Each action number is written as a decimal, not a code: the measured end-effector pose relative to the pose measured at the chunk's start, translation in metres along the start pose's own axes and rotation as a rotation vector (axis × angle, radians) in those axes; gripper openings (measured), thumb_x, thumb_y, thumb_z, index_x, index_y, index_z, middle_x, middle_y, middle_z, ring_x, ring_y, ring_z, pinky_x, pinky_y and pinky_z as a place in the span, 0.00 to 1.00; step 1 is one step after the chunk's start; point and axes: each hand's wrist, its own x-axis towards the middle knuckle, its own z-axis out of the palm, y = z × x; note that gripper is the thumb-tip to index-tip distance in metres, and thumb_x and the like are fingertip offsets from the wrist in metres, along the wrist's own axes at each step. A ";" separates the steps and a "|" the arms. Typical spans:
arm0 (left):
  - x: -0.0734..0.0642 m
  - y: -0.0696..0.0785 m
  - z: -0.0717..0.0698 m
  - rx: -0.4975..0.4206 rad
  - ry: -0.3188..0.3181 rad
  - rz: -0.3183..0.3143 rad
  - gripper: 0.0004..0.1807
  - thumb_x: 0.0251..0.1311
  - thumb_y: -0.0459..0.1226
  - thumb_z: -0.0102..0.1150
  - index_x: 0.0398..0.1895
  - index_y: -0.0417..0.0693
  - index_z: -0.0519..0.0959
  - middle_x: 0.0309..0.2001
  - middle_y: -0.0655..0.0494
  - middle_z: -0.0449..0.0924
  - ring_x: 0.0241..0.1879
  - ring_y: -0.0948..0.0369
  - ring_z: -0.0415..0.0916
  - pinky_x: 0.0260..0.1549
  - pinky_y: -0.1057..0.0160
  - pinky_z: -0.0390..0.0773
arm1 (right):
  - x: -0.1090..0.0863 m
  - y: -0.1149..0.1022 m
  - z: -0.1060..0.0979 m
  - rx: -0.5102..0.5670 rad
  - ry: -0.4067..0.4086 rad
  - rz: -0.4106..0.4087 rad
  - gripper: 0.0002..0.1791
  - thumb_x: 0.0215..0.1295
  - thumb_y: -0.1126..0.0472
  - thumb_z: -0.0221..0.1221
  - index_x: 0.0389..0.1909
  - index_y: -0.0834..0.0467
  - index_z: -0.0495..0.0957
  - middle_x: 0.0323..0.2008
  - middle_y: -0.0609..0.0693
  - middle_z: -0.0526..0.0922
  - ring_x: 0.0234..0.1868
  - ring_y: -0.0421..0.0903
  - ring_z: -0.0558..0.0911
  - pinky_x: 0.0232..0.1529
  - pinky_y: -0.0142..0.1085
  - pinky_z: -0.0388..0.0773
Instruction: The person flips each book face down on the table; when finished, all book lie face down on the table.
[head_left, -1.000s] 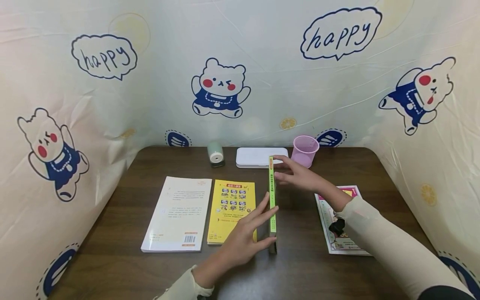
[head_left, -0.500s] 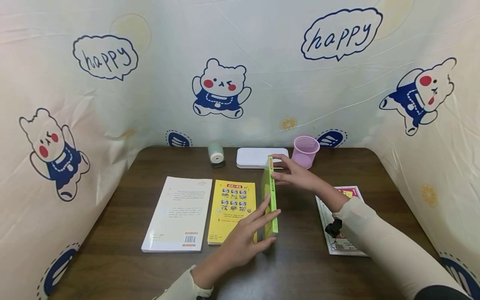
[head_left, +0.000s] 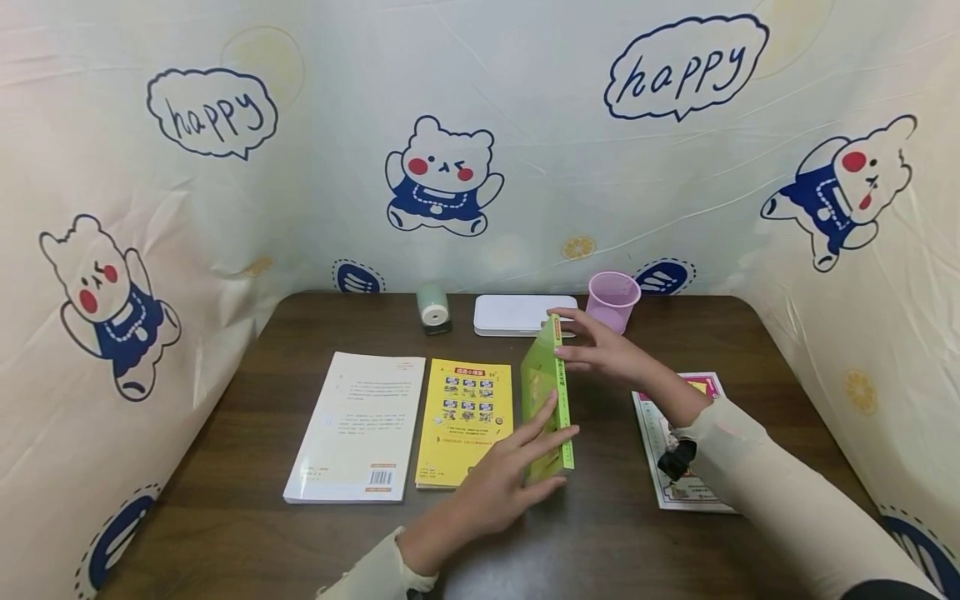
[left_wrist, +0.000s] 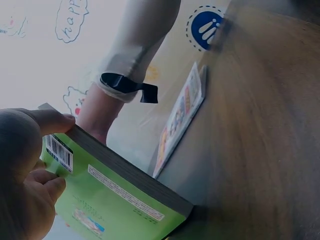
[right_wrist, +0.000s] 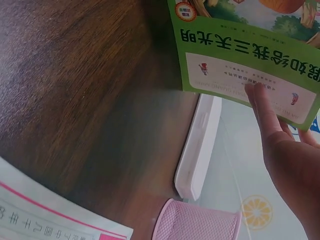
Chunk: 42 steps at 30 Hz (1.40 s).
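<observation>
A green book (head_left: 542, 379) is held on edge above the table, spine up and leaning to the right, so its left-facing cover shows in the head view. Near its front end my left hand (head_left: 498, 483) grips it. In the left wrist view, the left thumb lies on the page edge and the fingers are on the barcode cover. At the far end my right hand (head_left: 611, 354) pinches the book, with fingertips on the illustrated cover in the right wrist view. Left of it lie a yellow book (head_left: 465, 417) and a white book (head_left: 356, 425).
Under my right forearm, a white-and-pink book (head_left: 678, 467) lies on the dark wooden table (head_left: 240, 450). Along the back stand a green-and-white cylindrical object (head_left: 432, 305), a flat white case (head_left: 517, 315) and a pink mesh cup (head_left: 612, 302). A printed curtain (head_left: 315, 200) surrounds the table.
The green book has gone from nearly vertical to leaning right, showing its left-facing cover. Both hands have shifted slightly right with it. The other books have stayed in place.
</observation>
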 end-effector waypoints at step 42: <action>-0.014 -0.025 0.043 0.134 -0.097 -0.308 0.48 0.57 0.40 0.76 0.79 0.47 0.62 0.83 0.57 0.50 0.77 0.49 0.60 0.71 0.50 0.68 | -0.030 0.022 -0.025 -0.090 0.054 0.009 0.40 0.73 0.62 0.62 0.80 0.55 0.53 0.75 0.67 0.61 0.66 0.63 0.76 0.60 0.46 0.81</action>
